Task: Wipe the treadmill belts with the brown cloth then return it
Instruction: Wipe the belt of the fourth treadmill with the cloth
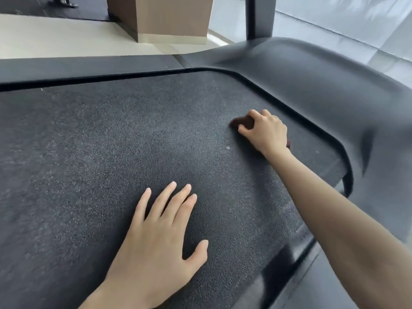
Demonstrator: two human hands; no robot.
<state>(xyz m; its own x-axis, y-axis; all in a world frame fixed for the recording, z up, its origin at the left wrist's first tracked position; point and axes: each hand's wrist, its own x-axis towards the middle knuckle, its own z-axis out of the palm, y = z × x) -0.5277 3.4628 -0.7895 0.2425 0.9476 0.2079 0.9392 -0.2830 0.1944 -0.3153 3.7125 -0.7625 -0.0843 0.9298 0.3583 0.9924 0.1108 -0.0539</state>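
The dark, rough treadmill belt fills most of the view. My right hand grips the bunched brown cloth and holds it against the belt near its far right corner. Most of the cloth is hidden under that hand; a small brown bit shows by the wrist. My left hand lies flat on the belt in the near middle, fingers straight and spread, holding nothing.
The treadmill's black motor cover curves round the belt's far right end, with a dark upright post rising from it. A black side rail borders the belt's far edge. A brown pillar stands on the pale floor beyond.
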